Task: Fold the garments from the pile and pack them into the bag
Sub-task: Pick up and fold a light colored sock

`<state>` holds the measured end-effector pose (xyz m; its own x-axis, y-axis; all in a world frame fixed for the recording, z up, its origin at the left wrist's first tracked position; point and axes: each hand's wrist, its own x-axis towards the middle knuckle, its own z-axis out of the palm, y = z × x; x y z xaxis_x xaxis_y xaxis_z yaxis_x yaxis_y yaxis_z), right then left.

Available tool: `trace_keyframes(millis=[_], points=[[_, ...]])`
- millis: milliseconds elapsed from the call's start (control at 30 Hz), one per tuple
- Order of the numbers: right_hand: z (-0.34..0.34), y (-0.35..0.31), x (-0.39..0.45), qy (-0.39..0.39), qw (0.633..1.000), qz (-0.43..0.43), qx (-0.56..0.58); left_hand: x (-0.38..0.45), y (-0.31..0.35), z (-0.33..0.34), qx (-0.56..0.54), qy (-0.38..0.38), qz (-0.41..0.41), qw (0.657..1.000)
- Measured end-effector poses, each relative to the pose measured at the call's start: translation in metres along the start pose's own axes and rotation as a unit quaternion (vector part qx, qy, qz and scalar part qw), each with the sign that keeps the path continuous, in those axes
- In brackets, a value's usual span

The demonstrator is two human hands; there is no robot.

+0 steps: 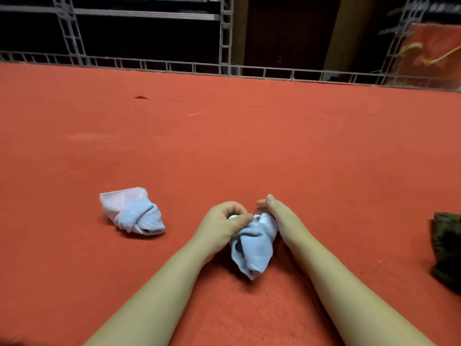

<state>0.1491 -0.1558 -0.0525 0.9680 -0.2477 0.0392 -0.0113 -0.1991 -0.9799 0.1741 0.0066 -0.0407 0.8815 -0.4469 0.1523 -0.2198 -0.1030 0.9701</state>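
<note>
While the left hand pinched the top of a pale blue garment between curled fingers and thumb, the right hand pressed against its other side with fingers held straight, at about five o'clock on the red carpet. A second pale bundle lay well apart at eight o'clock, and a dark green cloth sat at the four o'clock edge; a red bag stood at one o'clock behind a metal rail.
</note>
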Motion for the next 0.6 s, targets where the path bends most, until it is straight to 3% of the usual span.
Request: trace_keyframes(millis=[167, 267, 333, 433, 500, 600], points=[[-0.026, 0.004, -0.001, -0.107, 0.99, 0.007, -0.096, 0.029, 0.0, 0.008, -0.14, 0.068, -0.007, 0.988], [-0.035, 0.002, -0.007, -0.143, 0.985, 0.008, -0.097, 0.035, -0.007, 0.007, -0.152, 0.102, -0.029, 0.983], [-0.036, 0.004, -0.007, -0.094, 0.995, 0.006, -0.044, 0.036, -0.01, 0.004, -0.092, 0.148, -0.008, 0.985], [-0.036, 0.007, -0.003, 0.025, 0.999, -0.008, 0.036, 0.027, -0.001, -0.001, -0.031, 0.247, 0.126, 0.96], [-0.031, 0.005, -0.004, 0.064, 0.996, -0.04, 0.049, 0.015, 0.007, 0.003, -0.015, 0.229, 0.2, 0.952], [-0.02, 0.004, -0.01, 0.067, 0.993, -0.081, 0.054, 0.005, 0.006, 0.018, 0.06, 0.133, 0.232, 0.962]])
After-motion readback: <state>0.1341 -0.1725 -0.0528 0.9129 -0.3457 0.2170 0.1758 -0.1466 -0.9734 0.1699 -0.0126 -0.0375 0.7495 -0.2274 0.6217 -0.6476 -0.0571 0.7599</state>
